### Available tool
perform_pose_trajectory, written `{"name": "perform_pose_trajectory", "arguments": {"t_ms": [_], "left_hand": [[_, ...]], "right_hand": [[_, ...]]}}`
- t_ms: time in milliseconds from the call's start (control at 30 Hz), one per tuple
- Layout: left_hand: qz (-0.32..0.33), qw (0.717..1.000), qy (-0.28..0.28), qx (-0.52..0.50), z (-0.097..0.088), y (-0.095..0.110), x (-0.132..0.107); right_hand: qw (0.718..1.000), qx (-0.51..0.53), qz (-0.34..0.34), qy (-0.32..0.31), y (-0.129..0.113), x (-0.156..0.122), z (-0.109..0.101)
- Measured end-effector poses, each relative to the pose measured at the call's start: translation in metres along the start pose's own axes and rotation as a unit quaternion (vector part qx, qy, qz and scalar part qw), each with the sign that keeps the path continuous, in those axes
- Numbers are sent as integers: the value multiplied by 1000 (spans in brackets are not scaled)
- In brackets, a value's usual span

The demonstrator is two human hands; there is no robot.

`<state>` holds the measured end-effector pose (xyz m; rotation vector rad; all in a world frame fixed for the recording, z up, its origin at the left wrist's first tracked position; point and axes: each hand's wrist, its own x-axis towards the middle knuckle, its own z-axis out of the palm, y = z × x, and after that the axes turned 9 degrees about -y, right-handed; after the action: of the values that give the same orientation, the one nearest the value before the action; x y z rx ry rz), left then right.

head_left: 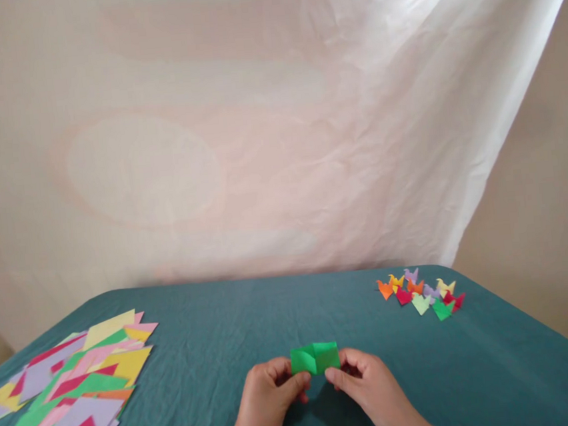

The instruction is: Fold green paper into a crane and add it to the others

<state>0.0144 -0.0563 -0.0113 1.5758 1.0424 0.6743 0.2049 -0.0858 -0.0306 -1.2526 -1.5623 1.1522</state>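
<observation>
A small folded green paper (315, 358) is held just above the teal tablecloth (226, 339), near the front middle. My left hand (268, 402) pinches its left edge with thumb and fingers closed. My right hand (368, 382) pinches its right edge the same way. The paper shows a crease down its middle and a flap on the left side.
A spread pile of coloured paper sheets (65, 395) lies at the left. Several small folded paper figures (422, 291) in mixed colours sit at the far right of the table. A pale cloth backdrop (257, 142) hangs behind the table.
</observation>
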Motion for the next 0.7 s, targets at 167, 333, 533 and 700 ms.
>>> {"name": "perform_pose_trajectory", "arguments": {"t_ms": [167, 333, 533, 700], "left_hand": [[3, 1000, 1, 22, 1, 1, -2], [25, 999, -19, 20, 3, -5, -2], [34, 995, -71, -57, 9, -7, -1], [16, 990, -82, -109, 10, -11, 1]], "right_hand": [[1000, -25, -10, 14, 0, -3, 3], [996, -87, -31, 20, -1, -5, 4], [994, -100, -37, 5, -2, -6, 5], [996, -87, -26, 6, -1, -4, 5]]}}
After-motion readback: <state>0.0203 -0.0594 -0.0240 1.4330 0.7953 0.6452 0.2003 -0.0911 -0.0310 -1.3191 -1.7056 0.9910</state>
